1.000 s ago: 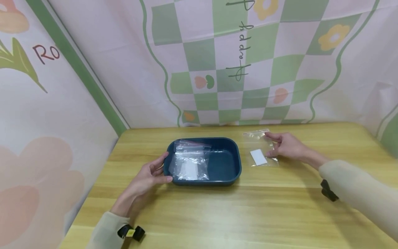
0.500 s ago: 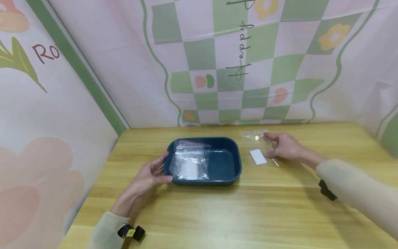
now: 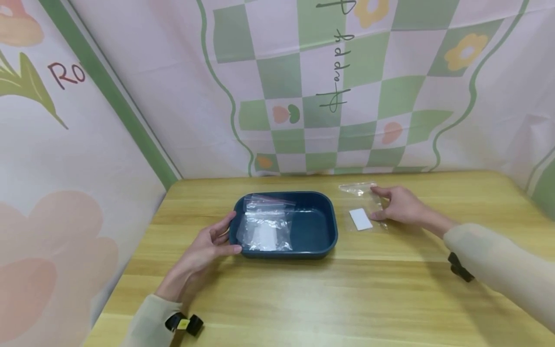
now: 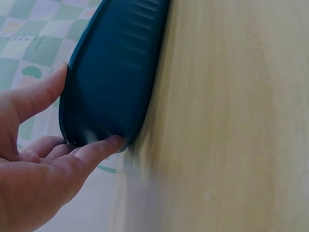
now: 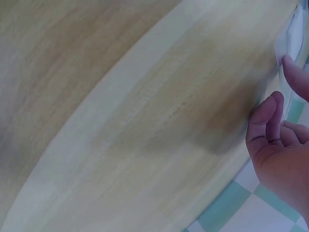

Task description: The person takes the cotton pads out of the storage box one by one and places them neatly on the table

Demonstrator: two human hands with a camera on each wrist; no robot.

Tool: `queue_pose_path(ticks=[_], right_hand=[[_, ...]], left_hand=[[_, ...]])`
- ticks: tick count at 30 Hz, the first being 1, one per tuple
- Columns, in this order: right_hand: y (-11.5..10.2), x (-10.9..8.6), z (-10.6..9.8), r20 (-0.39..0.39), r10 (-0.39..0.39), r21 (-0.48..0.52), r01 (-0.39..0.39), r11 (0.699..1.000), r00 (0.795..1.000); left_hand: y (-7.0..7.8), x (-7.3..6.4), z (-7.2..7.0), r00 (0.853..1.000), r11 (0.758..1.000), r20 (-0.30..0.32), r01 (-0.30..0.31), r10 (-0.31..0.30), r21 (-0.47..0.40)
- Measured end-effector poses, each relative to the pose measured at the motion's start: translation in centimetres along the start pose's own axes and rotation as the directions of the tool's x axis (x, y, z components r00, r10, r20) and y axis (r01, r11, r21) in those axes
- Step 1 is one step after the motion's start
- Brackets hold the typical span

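While on table:
Left hand: fingers spread, steadying tray
Right hand: fingers pinching bag beside tray
Tray: holds another bag

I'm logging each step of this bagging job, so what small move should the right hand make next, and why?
Probably lift the clear bag off the table and carry it toward the blue tray. The right hand already pinches the bag's edge, the bag holds a white card, another bag already lies in the tray, and the left hand steadies the tray's end.
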State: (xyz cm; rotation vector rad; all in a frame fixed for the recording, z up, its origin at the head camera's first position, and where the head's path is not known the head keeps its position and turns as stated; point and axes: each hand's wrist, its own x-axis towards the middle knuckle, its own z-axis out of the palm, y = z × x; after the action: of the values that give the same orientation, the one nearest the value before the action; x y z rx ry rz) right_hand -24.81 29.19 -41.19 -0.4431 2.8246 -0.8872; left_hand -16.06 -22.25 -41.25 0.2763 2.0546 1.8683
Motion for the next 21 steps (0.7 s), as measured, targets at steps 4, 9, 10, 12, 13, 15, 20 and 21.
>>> queue_pose_path(ticks=[4,9,10,12,13,15,20,21], right_hand=[[0.2,-0.2,0.0,-0.012,-0.006,-0.003,0.006,1.000,1.000],[0.4,-0.3,-0.5,-0.022,-0.010,-0.020,0.010,1.000,1.000],[0.5,-0.4,-0.6,-0.026,-0.013,-0.026,0.012,1.000,1.000],[0.6,-0.6,-0.7,-0.042,-0.028,-0.041,0.026,0.999,0.999],[0.6,-0.7,-0.7,-0.051,-0.036,-0.044,0.034,0.998,0.998],[0.5,-1.0,-0.7,-0.062,-0.054,-0.058,0.051,0.997,0.997],[0.2,-1.7,-0.5,-0.062,-0.089,-0.067,0.085,0.994,0.994],[0.2,-1.8,-0.4,-0.063,-0.101,-0.070,0.097,0.993,0.993]], left_hand=[[0.0,0.0,0.0,1.000,1.000,0.005,-0.003,0.003,0.004],[0.1,0.0,0.1,1.000,1.000,0.009,-0.005,0.005,-0.001],[0.1,0.1,0.1,1.000,1.000,0.006,-0.002,0.002,-0.005],[0.1,0.1,0.1,1.000,1.000,0.008,-0.002,0.002,-0.010],[0.1,0.1,0.1,1.000,1.000,0.008,-0.003,0.003,-0.010],[0.1,0.1,0.1,1.000,1.000,0.010,-0.005,0.005,-0.010],[0.0,0.0,0.1,1.000,1.000,0.015,-0.008,0.008,-0.012],[-0.1,0.0,0.1,1.000,1.000,0.017,-0.009,0.009,-0.013]])
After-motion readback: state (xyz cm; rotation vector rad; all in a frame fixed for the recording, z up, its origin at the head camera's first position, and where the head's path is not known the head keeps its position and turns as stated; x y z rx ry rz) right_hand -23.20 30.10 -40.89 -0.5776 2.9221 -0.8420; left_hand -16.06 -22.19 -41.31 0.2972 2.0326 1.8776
